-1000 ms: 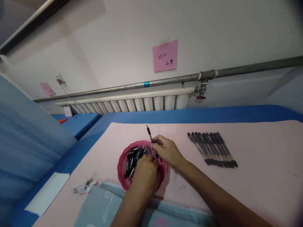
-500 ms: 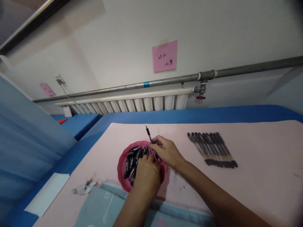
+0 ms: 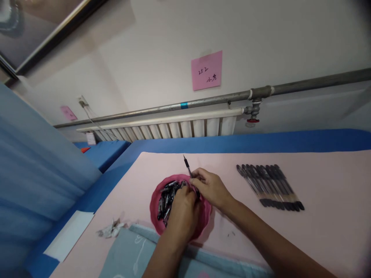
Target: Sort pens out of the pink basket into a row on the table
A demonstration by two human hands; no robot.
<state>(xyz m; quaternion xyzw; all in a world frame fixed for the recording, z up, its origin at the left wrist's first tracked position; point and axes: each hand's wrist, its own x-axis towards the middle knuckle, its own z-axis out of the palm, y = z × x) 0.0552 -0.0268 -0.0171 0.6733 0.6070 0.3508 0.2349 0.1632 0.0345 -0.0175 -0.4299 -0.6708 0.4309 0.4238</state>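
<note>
A pink scalloped bowl [image 3: 154, 222] stands on the pink table cover and holds several dark pen caps [image 3: 166, 200]. My left hand [image 3: 185, 210] reaches down into the bowl with its fingers curled together; what they grip among the caps is hidden. Just right of it, above the bowl's rim, my right hand [image 3: 213, 188] pinches a clear-barrelled pen [image 3: 187, 162] with a black grip, its tip pointing up and away. To the right lies a slanted row of capped black pens [image 3: 269, 187], side by side.
A blue-green cloth [image 3: 127, 251] lies in front of the bowl, with crumpled tissue [image 3: 111, 229] beside it. White paper [image 3: 69, 235] rests at the left edge near a blue curtain [image 3: 43, 173]. Behind are a radiator [image 3: 185, 125] and a pipe [image 3: 310, 83].
The whole view has shifted a little, so everything appears further right. Both hands stay at the bowl, and the right one still holds the pen.
</note>
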